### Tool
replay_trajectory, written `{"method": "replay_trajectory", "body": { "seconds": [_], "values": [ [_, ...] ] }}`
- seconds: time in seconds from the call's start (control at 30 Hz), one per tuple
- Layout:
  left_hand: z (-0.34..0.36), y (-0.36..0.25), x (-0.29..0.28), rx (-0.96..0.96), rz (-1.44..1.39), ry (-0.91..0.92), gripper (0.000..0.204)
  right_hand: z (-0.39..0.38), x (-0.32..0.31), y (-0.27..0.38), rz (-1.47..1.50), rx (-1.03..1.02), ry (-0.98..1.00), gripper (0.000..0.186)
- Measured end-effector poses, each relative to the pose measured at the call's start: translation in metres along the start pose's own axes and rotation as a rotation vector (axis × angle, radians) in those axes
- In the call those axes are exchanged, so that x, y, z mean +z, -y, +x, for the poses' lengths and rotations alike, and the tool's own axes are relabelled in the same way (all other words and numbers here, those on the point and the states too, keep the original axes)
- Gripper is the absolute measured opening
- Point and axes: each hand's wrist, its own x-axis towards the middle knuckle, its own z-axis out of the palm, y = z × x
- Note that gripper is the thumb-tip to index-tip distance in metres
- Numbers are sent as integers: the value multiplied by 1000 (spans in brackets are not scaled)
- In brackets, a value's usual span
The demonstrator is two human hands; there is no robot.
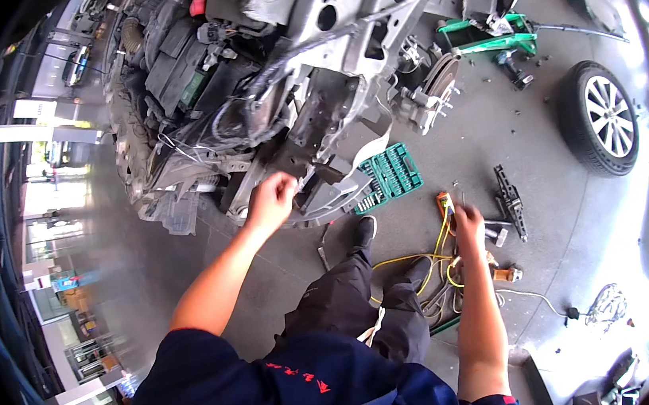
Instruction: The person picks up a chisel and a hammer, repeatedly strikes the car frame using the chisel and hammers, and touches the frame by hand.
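My left hand [271, 201] is closed beside the stripped front end of a car [322, 115], close to a bare metal rail. Whatever its fingers hold, if anything, is hidden. Lower and to the right, my right hand [469, 227] has its fingers pinched together above the floor. A thin dark piece seems to stick up from them, too small to name. Below the car's front corner lies an open green socket set case [396, 172] with rows of metal sockets. An orange and yellow tool [444, 203] rests on the floor just left of my right hand.
Yellow and grey cables [430, 302] lie coiled near my feet. A hammer [498, 236] and a black slotted metal part [509, 201] are right of my right hand. Farther right lies a wheel [601, 118]. A green floor jack [493, 34] stands by the exposed brake disc [439, 80].
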Motion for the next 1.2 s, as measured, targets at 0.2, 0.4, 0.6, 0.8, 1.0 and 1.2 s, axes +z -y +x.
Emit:
{"method": "replay_trajectory", "body": {
  "seconds": [0.2, 0.4, 0.6, 0.8, 1.0, 1.2],
  "values": [
    [75, -29, 1, -610, -665, 327, 33, 1, 109, 240, -238, -515, 110, 29],
    [96, -13, 10, -751, -949, 491, 29, 6, 185, 290, -490, -445, -117, 42],
    [98, 9, 28, -679, -1038, 547, 28, 6, 197, 289, -769, -343, -264, 48],
    [99, 52, 43, -287, -910, 534, 24, 12, 209, 272, -672, -435, -260, 49],
    [96, -11, 10, -452, -742, 549, 30, 13, 203, 273, -784, -553, -249, 44],
    [96, -34, 0, 460, 179, 104, 43, 22, 204, 265, -762, -478, -233, 41]
  ]
}}
